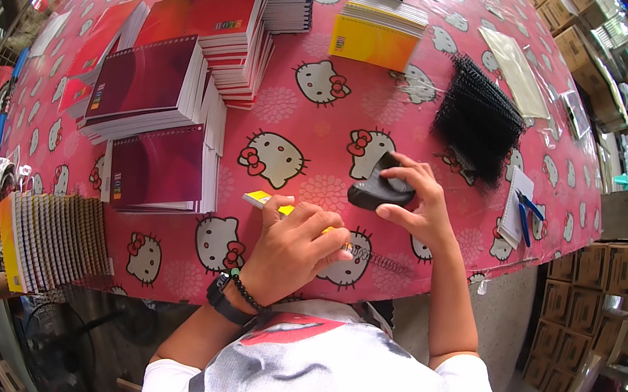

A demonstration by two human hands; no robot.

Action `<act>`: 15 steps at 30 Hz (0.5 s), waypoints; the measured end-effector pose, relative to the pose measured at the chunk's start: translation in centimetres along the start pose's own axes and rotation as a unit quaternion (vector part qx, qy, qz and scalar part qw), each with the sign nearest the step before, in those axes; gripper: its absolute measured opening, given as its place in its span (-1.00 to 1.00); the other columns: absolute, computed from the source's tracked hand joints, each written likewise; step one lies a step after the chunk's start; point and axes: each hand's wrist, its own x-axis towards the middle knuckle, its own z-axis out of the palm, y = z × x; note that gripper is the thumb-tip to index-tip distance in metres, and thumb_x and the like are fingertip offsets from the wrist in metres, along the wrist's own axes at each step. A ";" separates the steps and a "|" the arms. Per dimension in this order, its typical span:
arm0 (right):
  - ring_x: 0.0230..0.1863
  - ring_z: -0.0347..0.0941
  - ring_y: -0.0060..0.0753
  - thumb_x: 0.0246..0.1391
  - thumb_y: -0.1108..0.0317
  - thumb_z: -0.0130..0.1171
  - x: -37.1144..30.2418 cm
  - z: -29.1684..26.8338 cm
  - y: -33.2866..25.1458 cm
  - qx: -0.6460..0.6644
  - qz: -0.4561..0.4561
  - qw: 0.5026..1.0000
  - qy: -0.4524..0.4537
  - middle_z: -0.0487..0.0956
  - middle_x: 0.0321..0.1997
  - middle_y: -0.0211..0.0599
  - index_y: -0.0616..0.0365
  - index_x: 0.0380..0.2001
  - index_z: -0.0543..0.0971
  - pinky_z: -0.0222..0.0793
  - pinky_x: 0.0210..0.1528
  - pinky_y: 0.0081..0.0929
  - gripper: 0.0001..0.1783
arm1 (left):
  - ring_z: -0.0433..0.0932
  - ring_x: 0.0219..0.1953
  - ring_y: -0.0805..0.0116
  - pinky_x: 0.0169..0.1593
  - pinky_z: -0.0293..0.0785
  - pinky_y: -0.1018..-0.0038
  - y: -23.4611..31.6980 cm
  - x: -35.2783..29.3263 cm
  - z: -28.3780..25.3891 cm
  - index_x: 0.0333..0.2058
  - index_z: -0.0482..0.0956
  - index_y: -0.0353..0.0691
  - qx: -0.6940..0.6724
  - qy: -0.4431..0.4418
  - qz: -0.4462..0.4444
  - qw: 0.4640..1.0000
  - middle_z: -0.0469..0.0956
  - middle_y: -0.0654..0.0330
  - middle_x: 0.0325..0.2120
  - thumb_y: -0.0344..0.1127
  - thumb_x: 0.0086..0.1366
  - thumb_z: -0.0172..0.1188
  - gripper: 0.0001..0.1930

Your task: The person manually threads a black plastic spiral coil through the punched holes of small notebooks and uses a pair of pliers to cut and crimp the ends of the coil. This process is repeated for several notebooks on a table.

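Observation:
My left hand (299, 246) is closed on a small yellow-covered notepad (259, 199), whose corner shows beyond the fingers near the table's front edge. A thin dark spiral coil (385, 262) sticks out to the right from under that hand; its other end is hidden. My right hand (424, 199) grips a smooth black object (378, 193), rounded and dark, of a kind I cannot make out. It is just above and right of the notepad, apart from it.
Stacks of purple notebooks (146, 80) and red notebooks (231, 16) stand at the left. Bound yellow pads (55, 240) fill the near left corner. A yellow pad stack (374, 40) is at the back. Black coils (477, 119), blue-handled pliers (526, 214) and a white notepad (516, 200) lie at the right.

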 end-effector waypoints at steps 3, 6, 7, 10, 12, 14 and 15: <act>0.09 0.36 -0.16 -0.29 -0.25 0.33 -0.4 -0.3 -1.1 0.221 0.066 0.971 -0.070 0.49 0.06 -0.04 0.23 -0.22 0.59 0.22 0.14 -0.29 -0.25 | 0.46 -0.19 0.41 0.16 -0.01 0.14 0.1 0.2 -0.5 -0.34 0.56 -0.03 0.009 0.028 -0.022 0.999 0.51 0.40 -0.32 -0.05 -0.02 0.34 -0.70; 0.12 0.37 -0.20 -0.27 -0.35 0.24 -1.2 -0.7 -1.9 0.385 0.089 0.907 -0.145 0.53 -0.03 -0.04 0.31 -0.30 0.60 0.18 0.15 -0.28 -0.18 | 0.47 -0.22 0.40 0.21 -0.07 0.11 -1.1 -0.1 -1.1 -0.39 0.56 -0.02 0.022 0.033 -0.043 0.998 0.51 0.40 -0.38 -0.09 -0.12 0.41 -0.69; 0.08 0.38 -0.22 -0.28 -0.33 0.25 -1.4 -0.5 -2.8 0.442 0.044 0.876 -0.187 0.52 -0.03 -0.05 0.27 -0.31 0.60 0.19 0.14 -0.28 -0.22 | 0.47 -0.22 0.41 0.19 -0.06 0.10 -1.3 -0.3 -1.1 -0.41 0.56 -0.01 0.021 0.036 -0.039 0.998 0.50 0.41 -0.40 -0.10 -0.13 0.42 -0.70; 0.02 0.39 -0.20 -0.35 -0.24 0.32 -1.5 0.7 -3.7 0.315 0.058 0.931 -0.173 0.49 0.03 -0.03 0.22 -0.30 0.60 0.22 0.09 -0.30 -0.28 | 0.46 -0.23 0.43 0.16 -0.03 0.07 -1.9 -0.6 -0.9 -0.48 0.55 0.00 0.018 0.047 -0.030 0.998 0.49 0.44 -0.46 -0.13 -0.17 0.44 -0.72; 0.03 0.38 -0.20 -0.38 -0.20 0.35 -1.1 1.0 -3.2 0.142 0.047 0.984 -0.100 0.49 0.03 -0.02 0.23 -0.29 0.60 0.21 0.11 -0.31 -0.29 | 0.46 -0.24 0.44 0.16 -0.03 0.07 -2.0 -0.7 -0.9 -0.50 0.56 0.01 0.016 0.056 -0.031 0.998 0.48 0.44 -0.49 -0.14 -0.19 0.45 -0.73; 0.04 0.38 -0.19 -0.33 -0.14 0.36 -1.1 0.9 -2.6 0.292 0.045 0.945 -0.140 0.50 0.01 -0.01 0.21 -0.31 0.60 0.21 0.11 -0.30 -0.36 | 0.46 -0.25 0.44 0.16 -0.02 0.09 -2.0 -0.6 -0.9 -0.49 0.57 0.01 0.020 0.061 -0.029 0.998 0.48 0.45 -0.50 -0.15 -0.20 0.46 -0.72; 0.04 0.38 -0.18 -0.31 -0.09 0.36 -1.3 0.9 -2.9 0.401 0.030 0.896 -0.190 0.50 0.00 -0.01 0.21 -0.32 0.60 0.20 0.12 -0.29 -0.40 | 0.46 -0.25 0.44 0.16 -0.02 0.09 -2.0 -0.6 -0.8 -0.48 0.57 0.02 0.021 0.063 -0.028 0.997 0.48 0.45 -0.50 -0.16 -0.20 0.46 -0.72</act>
